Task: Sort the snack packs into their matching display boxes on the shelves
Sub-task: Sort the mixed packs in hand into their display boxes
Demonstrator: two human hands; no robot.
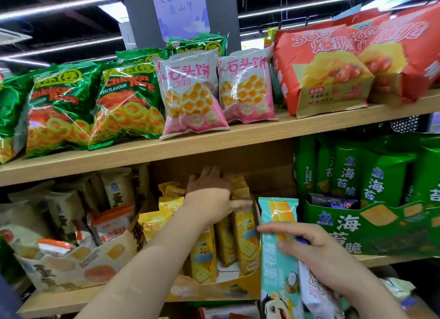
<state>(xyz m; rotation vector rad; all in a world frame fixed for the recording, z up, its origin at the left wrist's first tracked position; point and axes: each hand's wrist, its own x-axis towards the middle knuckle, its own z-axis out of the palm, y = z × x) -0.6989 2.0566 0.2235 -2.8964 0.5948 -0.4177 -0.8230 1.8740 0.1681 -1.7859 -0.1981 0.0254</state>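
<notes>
Upper shelf (238, 137) holds two pink packs (192, 97); one teal pack (278, 254) held below.

The left hand (209, 192) has its fingertips lost in shadow under the shelf (238, 138), so its grip is unclear. The teal pack (278, 261) runs off the bottom edge. The right hand (319, 254) covers much of a white pack (314, 292). At the upper right the red bags (392, 44) blur and leave the frame.

The upper shelf (214, 147) holds green bags (128, 104), pink bags (190, 94) and red bags (321, 73). The lower shelf (59, 302) holds a white box (78, 266), yellow box (214, 290) and green box (381, 230).
</notes>
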